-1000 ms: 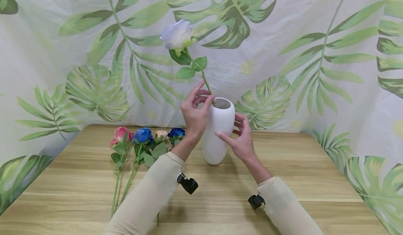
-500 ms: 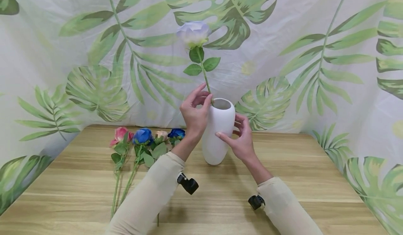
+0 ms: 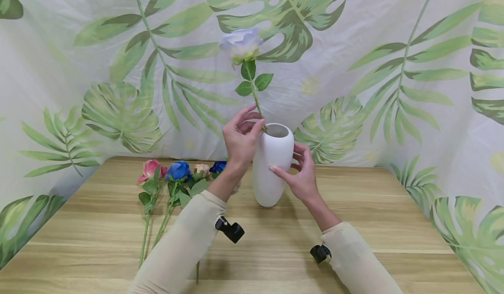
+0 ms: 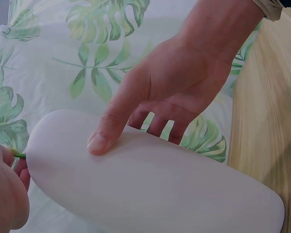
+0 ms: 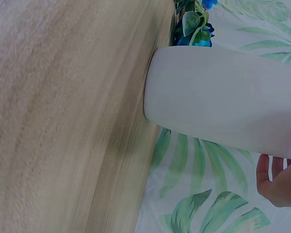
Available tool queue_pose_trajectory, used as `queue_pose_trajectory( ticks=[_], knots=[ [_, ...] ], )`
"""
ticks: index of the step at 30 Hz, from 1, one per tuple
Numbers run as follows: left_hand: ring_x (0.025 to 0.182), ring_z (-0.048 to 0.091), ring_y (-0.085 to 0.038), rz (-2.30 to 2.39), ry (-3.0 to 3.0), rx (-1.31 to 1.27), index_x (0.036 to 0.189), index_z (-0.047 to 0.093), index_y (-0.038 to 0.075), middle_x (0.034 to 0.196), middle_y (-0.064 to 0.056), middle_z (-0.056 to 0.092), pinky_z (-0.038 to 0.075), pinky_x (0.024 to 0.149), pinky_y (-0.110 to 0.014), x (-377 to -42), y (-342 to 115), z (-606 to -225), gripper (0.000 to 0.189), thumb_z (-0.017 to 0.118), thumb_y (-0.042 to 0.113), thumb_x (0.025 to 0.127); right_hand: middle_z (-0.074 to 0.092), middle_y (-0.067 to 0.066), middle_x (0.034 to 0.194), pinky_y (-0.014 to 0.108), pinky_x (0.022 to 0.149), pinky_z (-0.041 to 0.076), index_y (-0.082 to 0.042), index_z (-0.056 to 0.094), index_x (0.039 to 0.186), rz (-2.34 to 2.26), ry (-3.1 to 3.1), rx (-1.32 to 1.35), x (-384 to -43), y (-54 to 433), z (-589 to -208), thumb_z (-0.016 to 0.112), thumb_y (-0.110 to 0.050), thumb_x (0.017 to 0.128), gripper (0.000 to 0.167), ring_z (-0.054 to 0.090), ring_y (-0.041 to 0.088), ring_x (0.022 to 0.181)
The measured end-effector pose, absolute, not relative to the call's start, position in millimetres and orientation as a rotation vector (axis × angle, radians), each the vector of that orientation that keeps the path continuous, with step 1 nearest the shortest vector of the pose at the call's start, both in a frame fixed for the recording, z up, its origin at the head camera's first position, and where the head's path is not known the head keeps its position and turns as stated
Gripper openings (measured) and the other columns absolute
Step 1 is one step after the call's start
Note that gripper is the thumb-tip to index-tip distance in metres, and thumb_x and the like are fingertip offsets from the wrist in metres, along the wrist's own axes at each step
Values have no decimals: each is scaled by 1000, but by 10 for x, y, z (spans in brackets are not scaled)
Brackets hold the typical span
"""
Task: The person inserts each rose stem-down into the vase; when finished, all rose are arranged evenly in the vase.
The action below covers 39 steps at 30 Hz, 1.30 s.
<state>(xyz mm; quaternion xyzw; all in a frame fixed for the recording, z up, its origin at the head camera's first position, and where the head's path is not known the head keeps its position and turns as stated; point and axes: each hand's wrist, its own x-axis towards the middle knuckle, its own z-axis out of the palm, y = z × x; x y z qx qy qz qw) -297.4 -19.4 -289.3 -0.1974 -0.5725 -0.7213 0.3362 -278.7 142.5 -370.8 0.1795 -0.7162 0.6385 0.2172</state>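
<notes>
A pale lilac-white rose (image 3: 242, 44) with green leaves stands above the white vase (image 3: 271, 171), its stem leaning left. My left hand (image 3: 241, 136) pinches the low end of the stem between thumb and fingers, right at the left side of the vase's rim. The vase is upright on the table. My right hand (image 3: 303, 178) holds it from the right, thumb across the front and fingers around the far side. In the left wrist view that thumb (image 4: 102, 138) lies flat on the vase wall, and a bit of green stem shows by the rim.
On the table's left lie a pink rose (image 3: 151, 170), a blue rose (image 3: 178, 170), a peach rose (image 3: 202, 169) and a dark blue rose (image 3: 218, 167), partly behind the left arm. A leaf-print cloth (image 3: 334, 75) hangs behind the wooden table (image 3: 374, 206).
The lilac-white rose's head has swung right, bringing the stem nearer upright. Lately my left hand has shifted slightly left with the stem. The right hand and vase have stayed put.
</notes>
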Motion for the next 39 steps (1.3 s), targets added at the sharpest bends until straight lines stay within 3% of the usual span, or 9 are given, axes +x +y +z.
queue_pose_trajectory(
  ticks=[5, 13, 28, 31, 36, 39],
  knots=[
    [75, 72, -10, -1957, -1490, -521, 121, 65, -10, 99, -27, 71, 60, 74, -22, -2960, -201, -2868, 34, 72, -16, 88, 51, 18, 138, 45, 92, 51, 1, 42, 142, 1773, -1978, 499, -2786, 1426, -3708, 85, 3, 78, 77, 55, 42, 123],
    [72, 71, -12, -2051, -1510, -472, 120, 64, -11, 97, -29, 70, 63, 75, -29, -2938, -214, -2809, 31, 69, -16, 90, 52, 17, 138, 49, 93, 50, 1, 42, 142, 1767, -1977, 502, -2795, 1434, -3713, 85, 2, 78, 77, 56, 38, 122],
    [71, 70, -7, -1893, -1582, -519, 136, 64, -4, 103, -24, 73, 59, 72, -20, -2942, -175, -2838, 45, 64, -15, 92, 52, 16, 138, 49, 93, 50, 1, 42, 142, 1783, -1979, 498, -2787, 1428, -3717, 85, 2, 79, 76, 55, 41, 123],
    [72, 72, -12, -1845, -1586, -539, 140, 61, -3, 105, -24, 73, 59, 70, -20, -2949, -186, -2849, 50, 63, -16, 91, 52, 16, 137, 49, 93, 50, 1, 42, 142, 1782, -1976, 500, -2788, 1428, -3717, 84, 2, 79, 76, 56, 38, 122],
    [75, 73, -31, -1785, -1591, -587, 150, 50, -2, 103, -25, 69, 61, 73, -22, -2964, -190, -2831, 62, 62, -16, 92, 52, 15, 138, 49, 93, 50, 0, 42, 142, 1783, -1975, 504, -2796, 1428, -3718, 84, 2, 79, 76, 57, 32, 120],
    [76, 72, -34, -1774, -1594, -603, 155, 44, 1, 101, -23, 67, 61, 72, -23, -2972, -191, -2810, 68, 61, -17, 91, 52, 15, 138, 51, 94, 50, 0, 42, 142, 1786, -1976, 502, -2799, 1426, -3718, 84, 2, 79, 76, 57, 31, 120]
  ],
)
